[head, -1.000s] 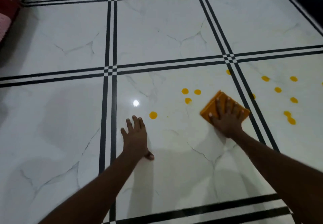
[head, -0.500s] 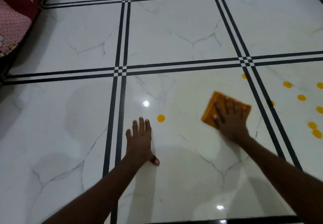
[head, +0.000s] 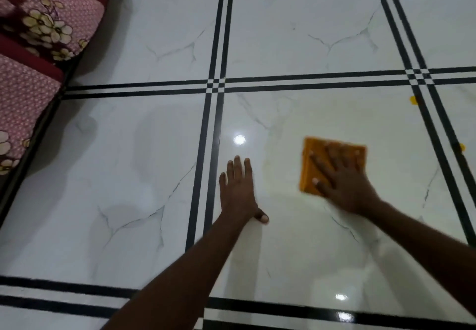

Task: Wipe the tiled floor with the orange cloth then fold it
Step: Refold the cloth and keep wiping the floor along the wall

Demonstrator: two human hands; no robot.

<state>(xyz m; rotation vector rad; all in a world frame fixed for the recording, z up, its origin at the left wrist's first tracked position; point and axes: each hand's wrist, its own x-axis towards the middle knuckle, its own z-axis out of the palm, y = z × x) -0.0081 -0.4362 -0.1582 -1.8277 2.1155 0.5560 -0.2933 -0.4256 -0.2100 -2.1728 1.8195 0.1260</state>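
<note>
A folded orange cloth [head: 309,165] lies flat on the white marble-look tiled floor [head: 296,38]. My right hand [head: 342,183] presses down on it with fingers spread, covering most of its right and near part. My left hand [head: 238,190] rests flat on the floor to the left of the cloth, fingers together, holding nothing. A faint yellowish smear [head: 273,172] shows on the tile between the two hands. Two small orange spots [head: 413,100] remain near the black tile lines at the right.
Black double lines [head: 216,90] cross the floor between tiles. A maroon and pink flowered cushion or mattress [head: 31,72] lies along the left edge. Ceiling light reflects off the tile [head: 239,139].
My right hand has slid the cloth leftward over the tile; the orange spots that lay there are gone. The view has shifted left. My left hand has stayed planted.
</note>
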